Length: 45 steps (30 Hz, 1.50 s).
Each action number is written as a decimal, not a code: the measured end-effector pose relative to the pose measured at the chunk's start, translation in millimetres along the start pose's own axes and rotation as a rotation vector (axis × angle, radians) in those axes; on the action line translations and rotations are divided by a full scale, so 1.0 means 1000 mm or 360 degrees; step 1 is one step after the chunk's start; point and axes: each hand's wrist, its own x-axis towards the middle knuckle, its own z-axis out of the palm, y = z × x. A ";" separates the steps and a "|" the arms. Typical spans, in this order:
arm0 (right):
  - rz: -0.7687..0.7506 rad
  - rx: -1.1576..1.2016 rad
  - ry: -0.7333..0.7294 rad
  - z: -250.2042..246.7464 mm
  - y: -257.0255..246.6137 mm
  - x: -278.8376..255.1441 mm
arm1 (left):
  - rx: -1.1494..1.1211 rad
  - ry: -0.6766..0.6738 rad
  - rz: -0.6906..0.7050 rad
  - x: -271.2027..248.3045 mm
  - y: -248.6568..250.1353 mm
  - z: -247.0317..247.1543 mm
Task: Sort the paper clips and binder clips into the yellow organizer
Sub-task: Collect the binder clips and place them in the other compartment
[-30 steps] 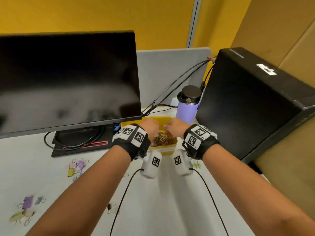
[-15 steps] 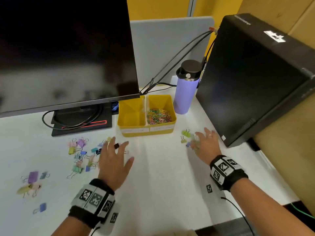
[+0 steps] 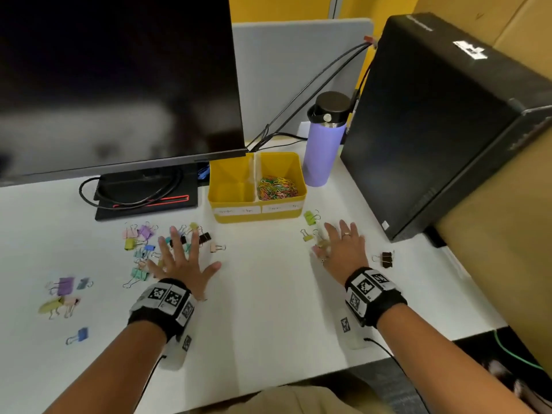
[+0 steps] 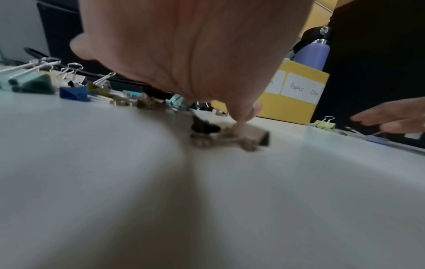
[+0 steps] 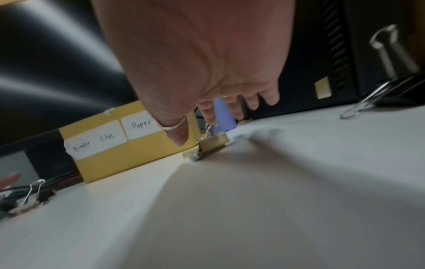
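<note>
The yellow organizer (image 3: 255, 218) stands behind my hands; coloured paper clips (image 3: 277, 188) fill its right compartment and the left one looks empty. My left hand (image 3: 185, 255) lies spread, fingers straight, over a scatter of pastel binder clips (image 3: 143, 243). In the left wrist view one fingertip (image 4: 247, 112) comes down right at a pale clip (image 4: 253, 132). My right hand (image 3: 337, 246) is spread over a few yellow-green binder clips (image 3: 310, 218), with one clip (image 5: 214, 143) just under its thumb. Neither hand holds anything.
More binder clips lie far left (image 3: 64, 286), with a blue one (image 3: 79, 335) nearer me and a black one (image 3: 386, 259) right of my right hand. A monitor (image 3: 119, 85), purple bottle (image 3: 321, 150) and black computer case (image 3: 433, 124) crowd the back and right.
Both hands have left the organizer, drawn back toward me and spread apart, dropping onto the table over the clip groups. In the last half second they have barely shifted.
</note>
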 end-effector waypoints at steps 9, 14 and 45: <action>0.0336 0.0063 -0.0047 0.010 0.025 -0.016 | 0.0050 0.0001 0.0227 -0.013 0.019 0.008; -0.0067 0.0160 -0.0052 0.007 -0.011 -0.017 | 0.0052 0.0017 0.0416 -0.032 0.033 0.011; -0.0237 0.0649 -0.0603 -0.043 -0.082 -0.002 | -0.0851 -0.0392 0.0139 -0.006 0.043 -0.072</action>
